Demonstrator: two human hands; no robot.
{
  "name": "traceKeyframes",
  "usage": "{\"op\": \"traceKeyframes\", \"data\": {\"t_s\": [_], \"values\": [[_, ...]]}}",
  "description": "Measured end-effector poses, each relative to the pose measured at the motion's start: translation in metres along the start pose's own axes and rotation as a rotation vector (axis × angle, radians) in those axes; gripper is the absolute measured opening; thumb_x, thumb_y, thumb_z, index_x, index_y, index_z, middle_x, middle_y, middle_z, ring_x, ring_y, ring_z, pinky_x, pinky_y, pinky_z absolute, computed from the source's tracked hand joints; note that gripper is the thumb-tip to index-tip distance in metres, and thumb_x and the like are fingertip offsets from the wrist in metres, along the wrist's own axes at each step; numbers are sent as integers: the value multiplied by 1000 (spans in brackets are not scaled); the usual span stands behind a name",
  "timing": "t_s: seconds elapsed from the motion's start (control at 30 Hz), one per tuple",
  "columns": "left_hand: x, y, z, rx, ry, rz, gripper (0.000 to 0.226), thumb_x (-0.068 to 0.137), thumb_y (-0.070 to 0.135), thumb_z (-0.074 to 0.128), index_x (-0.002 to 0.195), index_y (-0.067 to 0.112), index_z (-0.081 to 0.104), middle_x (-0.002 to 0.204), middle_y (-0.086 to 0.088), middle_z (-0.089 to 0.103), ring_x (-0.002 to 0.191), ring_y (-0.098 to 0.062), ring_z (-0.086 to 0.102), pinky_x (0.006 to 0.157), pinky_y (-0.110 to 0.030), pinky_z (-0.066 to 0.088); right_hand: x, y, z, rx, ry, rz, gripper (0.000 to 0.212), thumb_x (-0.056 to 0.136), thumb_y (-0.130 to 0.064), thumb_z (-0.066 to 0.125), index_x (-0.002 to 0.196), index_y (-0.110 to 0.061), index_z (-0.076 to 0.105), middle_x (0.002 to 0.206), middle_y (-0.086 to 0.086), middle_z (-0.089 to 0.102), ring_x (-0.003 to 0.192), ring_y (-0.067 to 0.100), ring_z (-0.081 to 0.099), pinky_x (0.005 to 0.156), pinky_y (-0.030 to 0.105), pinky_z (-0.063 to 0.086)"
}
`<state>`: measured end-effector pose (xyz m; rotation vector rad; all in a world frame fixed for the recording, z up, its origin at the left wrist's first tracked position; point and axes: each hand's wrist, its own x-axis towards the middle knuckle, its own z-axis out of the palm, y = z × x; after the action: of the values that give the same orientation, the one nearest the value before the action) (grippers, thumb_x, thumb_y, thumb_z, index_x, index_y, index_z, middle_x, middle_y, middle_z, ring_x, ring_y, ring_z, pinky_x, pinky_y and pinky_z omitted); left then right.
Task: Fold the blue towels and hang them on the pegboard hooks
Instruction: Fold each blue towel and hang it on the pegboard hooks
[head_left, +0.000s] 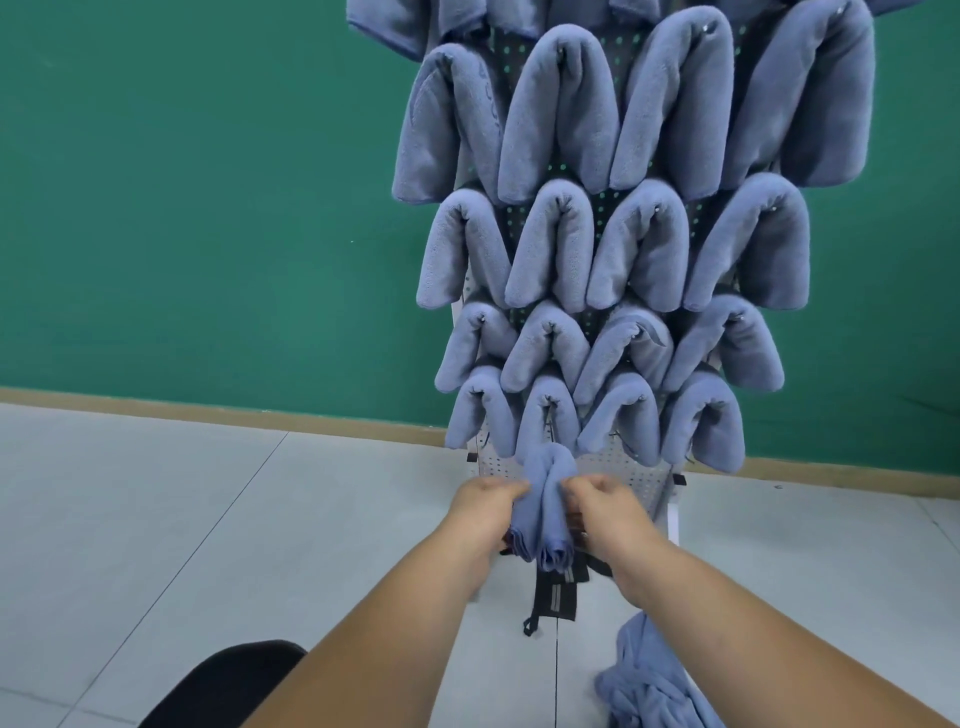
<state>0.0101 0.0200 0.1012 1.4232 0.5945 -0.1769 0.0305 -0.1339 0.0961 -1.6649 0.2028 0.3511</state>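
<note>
A folded blue towel (545, 499) is draped in an arch low on the white pegboard (623, 467), under the bottom row of hung towels. My left hand (485, 512) grips its left leg and my right hand (602, 506) grips its right leg. Several folded blue towels (561, 114) hang in rows over hooks higher up the board, covering most of it. A loose crumpled blue towel (649, 680) lies on the floor at the lower right, beside my right forearm.
The pegboard stands on a grey tiled floor (156, 519) against a green wall (182, 208). Black straps (558, 592) hang at the board's foot below the held towel. A dark rounded object (228, 680) sits at the bottom left.
</note>
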Motion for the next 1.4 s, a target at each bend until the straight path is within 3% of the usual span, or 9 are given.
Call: {"op": "traceKeyframes", "data": {"t_s": [0.1, 0.27, 0.4, 0.57, 0.77, 0.9, 1.17, 1.33, 1.4], "values": [[5, -9, -12, 164, -37, -6, 33, 96, 1, 63, 128, 5, 68, 115, -14, 77, 107, -31, 75, 99, -44, 60, 4, 8, 8, -57, -79, 42, 23, 99, -29, 58, 99, -9, 70, 77, 3, 68, 77, 23, 64, 77, 38, 52], [5, -6, -24, 314, -18, -25, 37, 91, -1, 58, 122, 18, 62, 116, -13, 74, 111, -30, 71, 100, -42, 58, 8, 17, 30, -214, -43, -22, 31, 84, -43, 67, 112, -32, 69, 103, -7, 76, 96, 15, 73, 91, 44, 60], [14, -7, -32, 280, 44, 6, 32, 89, 5, 62, 118, 18, 60, 112, -16, 74, 108, -33, 72, 99, -50, 58, 11, 18, 47, -415, 34, -201, 28, 90, -31, 75, 112, -26, 59, 97, -13, 68, 89, 10, 67, 74, 27, 52], [31, -13, -46, 215, 67, 63, 16, 98, 17, 70, 104, 23, 57, 113, -10, 74, 94, -20, 69, 77, -28, 55, 26, 17, 72, -645, 84, -348, 46, 97, -29, 66, 141, -27, 54, 115, -1, 74, 102, 25, 70, 82, 37, 56], [61, -8, -57, 283, 215, 186, 22, 97, 27, 71, 115, 25, 58, 104, 5, 72, 99, -20, 72, 95, -42, 59, 53, 12, 98, -644, 128, -403, 35, 103, -31, 56, 137, -35, 60, 98, -3, 74, 87, 23, 67, 71, 34, 52], [74, -2, -61, 430, 251, 289, 16, 100, 27, 65, 115, 30, 58, 96, 15, 66, 88, -12, 66, 76, -27, 51, 71, 18, 104, -590, 164, -375, 30, 105, -32, 52, 133, -37, 62, 93, -5, 72, 79, 19, 62, 68, 32, 46], [102, -4, -56, 445, 322, 489, 26, 104, 25, 56, 127, 32, 66, 106, 14, 72, 96, -7, 67, 79, -22, 51, 89, 22, 113, -541, 361, -415, 30, 107, -37, 48, 134, -45, 57, 91, -7, 70, 74, 21, 59, 65, 33, 45], [123, -13, -57, 543, 282, 435, 24, 104, 29, 54, 124, 28, 67, 105, 8, 72, 97, -17, 67, 87, -36, 57, 103, 33, 128, -561, 396, -308, 16, 105, -38, 45, 116, -41, 56, 93, -11, 67, 75, 16, 60, 61, 34, 47], [132, -21, -59, 582, 262, 416, 23, 105, 30, 52, 123, 28, 67, 104, 7, 72, 96, -19, 67, 86, -37, 57, 108, 39, 132, -576, 400, -284, 19, 105, -37, 46, 120, -41, 57, 100, -11, 68, 83, 18, 62, 66, 35, 52]]}}
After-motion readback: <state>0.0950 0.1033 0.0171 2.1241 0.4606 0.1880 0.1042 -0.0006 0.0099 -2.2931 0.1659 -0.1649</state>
